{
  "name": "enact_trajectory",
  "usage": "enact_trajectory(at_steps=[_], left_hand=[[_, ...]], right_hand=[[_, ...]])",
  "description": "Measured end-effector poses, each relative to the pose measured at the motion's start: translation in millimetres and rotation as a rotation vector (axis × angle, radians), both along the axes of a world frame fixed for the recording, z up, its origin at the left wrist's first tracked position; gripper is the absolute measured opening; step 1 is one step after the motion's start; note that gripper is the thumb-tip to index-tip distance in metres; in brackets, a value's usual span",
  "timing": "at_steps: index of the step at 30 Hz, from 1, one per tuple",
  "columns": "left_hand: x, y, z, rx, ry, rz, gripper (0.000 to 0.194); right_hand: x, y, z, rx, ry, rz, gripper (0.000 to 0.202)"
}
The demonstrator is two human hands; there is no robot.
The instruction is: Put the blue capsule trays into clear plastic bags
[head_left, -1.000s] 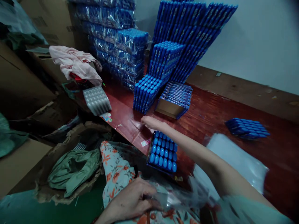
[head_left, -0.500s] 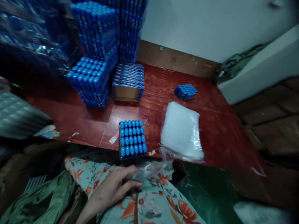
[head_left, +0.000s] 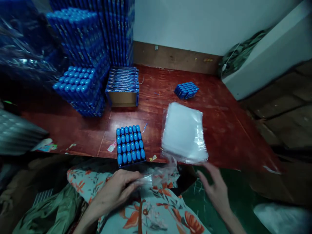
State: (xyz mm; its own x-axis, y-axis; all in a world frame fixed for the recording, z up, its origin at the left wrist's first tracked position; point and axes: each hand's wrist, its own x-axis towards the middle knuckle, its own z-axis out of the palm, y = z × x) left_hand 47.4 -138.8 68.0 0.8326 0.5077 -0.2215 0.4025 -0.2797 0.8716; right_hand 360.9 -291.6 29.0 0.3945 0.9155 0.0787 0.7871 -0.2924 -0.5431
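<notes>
My left hand [head_left: 122, 187] pinches the edge of a clear plastic bag [head_left: 156, 175], which stretches limply over my lap toward the table edge. To the right, my right hand [head_left: 215, 185] hangs just off the table edge with thumb and fingers apart, holding nothing; it is slightly blurred. Closest to it lies a stack of clear plastic bags [head_left: 184, 133] on the red table. In front of my left hand stands a tray of blue-capped bottles [head_left: 131, 146], packed in rows near the table edge.
An open-sided carton [head_left: 123, 87] and stacked blue-capped packs [head_left: 78, 87] stand at the back left. A small blue pack [head_left: 186, 90] sits near the wall. A grey ridged stack [head_left: 19, 128] is at the left edge. Paper scraps [head_left: 112, 147] dot the table [head_left: 156, 110].
My right hand has come into view at the lower right, by the bag stack. My left hand keeps hold of the plastic bag. The view has shifted slightly to the right.
</notes>
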Motion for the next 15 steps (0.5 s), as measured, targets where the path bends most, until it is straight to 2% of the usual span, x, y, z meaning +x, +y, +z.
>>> enact_trajectory(at_steps=[1,2,4,5,7,8,10,11,12,14,15], left_hand=[[1.5,-2.0,2.6,0.02,0.016,0.003,0.036],[2.7,-4.4,4.6,0.043,0.031,0.01,0.035],[3.5,-9.9,7.0,0.091,0.06,0.035,0.032],[2.6,-12.6,7.6,0.115,0.081,0.058,0.031],[-3.1,-17.3,8.1,0.152,0.134,0.119,0.028],[-8.1,-19.3,8.4,0.165,0.169,0.152,0.027],[-21.2,-23.4,9.6,0.176,0.241,0.199,0.025],[-28.4,-25.7,10.5,0.165,0.271,0.203,0.025],[-35.4,-28.4,11.6,0.145,0.297,0.196,0.027],[-46.6,-34.2,13.2,0.096,0.329,0.179,0.03],[-50.2,-37.0,13.5,0.073,0.337,0.171,0.03]], right_hand=[[-8.3,20.7,18.2,0.114,0.069,0.035,0.05],[-20.1,41.2,38.2,0.121,0.143,0.261,0.057],[-51.5,77.2,74.1,0.009,0.066,0.756,0.073],[-68.0,92.0,86.4,-0.016,0.001,0.934,0.067],[-93.4,117.9,95.7,-0.081,-0.057,1.18,0.036],[-99.1,131.2,93.2,-0.125,-0.028,1.289,0.029],[-95.0,162.5,77.8,-0.235,0.121,1.466,0.028],[-86.8,180.7,66.2,-0.259,0.209,1.491,0.033],[-76.5,199.6,52.4,-0.248,0.273,1.436,0.04],[-55.8,234.4,20.0,-0.109,0.283,1.06,0.052],[-47.8,247.5,2.4,-0.079,0.235,0.918,0.054]])
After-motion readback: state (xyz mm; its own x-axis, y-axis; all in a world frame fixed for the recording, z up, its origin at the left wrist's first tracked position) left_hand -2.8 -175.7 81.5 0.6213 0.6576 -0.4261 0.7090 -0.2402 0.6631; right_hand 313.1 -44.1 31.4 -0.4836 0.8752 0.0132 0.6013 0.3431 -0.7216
